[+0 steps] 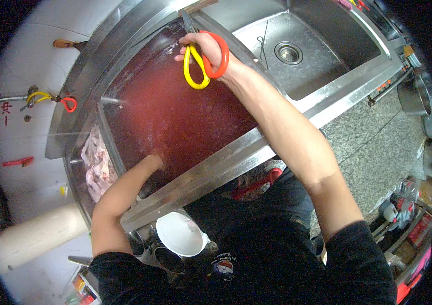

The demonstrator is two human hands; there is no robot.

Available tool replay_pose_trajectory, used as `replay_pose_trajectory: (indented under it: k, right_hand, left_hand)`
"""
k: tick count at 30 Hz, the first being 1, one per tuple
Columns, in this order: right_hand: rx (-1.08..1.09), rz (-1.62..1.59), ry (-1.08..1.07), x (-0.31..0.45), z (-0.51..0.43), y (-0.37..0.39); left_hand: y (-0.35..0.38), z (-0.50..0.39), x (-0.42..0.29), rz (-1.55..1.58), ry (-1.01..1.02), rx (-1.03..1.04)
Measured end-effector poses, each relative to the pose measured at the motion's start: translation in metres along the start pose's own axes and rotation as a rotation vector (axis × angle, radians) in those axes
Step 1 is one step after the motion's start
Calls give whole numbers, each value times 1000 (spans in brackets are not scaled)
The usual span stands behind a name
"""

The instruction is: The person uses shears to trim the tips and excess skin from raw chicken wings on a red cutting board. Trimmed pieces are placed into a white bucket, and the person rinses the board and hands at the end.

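My right hand (205, 47) holds scissors (221, 61) with one red and one yellow handle loop over the far part of a steel sink basin full of dark red liquid (189, 114). The scissors' metal blades point away, towards the basin's far edge. My left forearm dips into the liquid at the near left, and the left hand is under the surface, out of sight. Whether it holds anything cannot be seen. Left of the basin, pale raw meat or skin pieces (99, 167) lie in a narrow compartment.
An empty steel sink basin (311, 72) with a drain (288, 53) and a thin metal hook (263, 45) lies to the right. A white bucket (181, 233) stands below the front edge. A faucet (13, 98) and a wooden-handled tool (65, 43) are at the left wall.
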State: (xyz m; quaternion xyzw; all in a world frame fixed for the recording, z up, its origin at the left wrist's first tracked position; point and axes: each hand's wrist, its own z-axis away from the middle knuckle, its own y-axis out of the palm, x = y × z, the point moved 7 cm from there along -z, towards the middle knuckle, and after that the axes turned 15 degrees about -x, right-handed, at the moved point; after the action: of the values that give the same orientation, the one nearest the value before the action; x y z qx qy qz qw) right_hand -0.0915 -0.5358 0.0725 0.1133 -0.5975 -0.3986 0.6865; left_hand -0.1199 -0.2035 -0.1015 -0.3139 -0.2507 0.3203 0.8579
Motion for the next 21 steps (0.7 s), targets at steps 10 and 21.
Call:
replay_pose_trajectory:
  k: [10,21]
  right_hand:
    - [27,-29,34,-8,1,6]
    - [225,540,-72,-38,17,24]
  left_hand:
    - [-29,0,13,-209,185,12]
    - [-170,45,44,1384,168,-851]
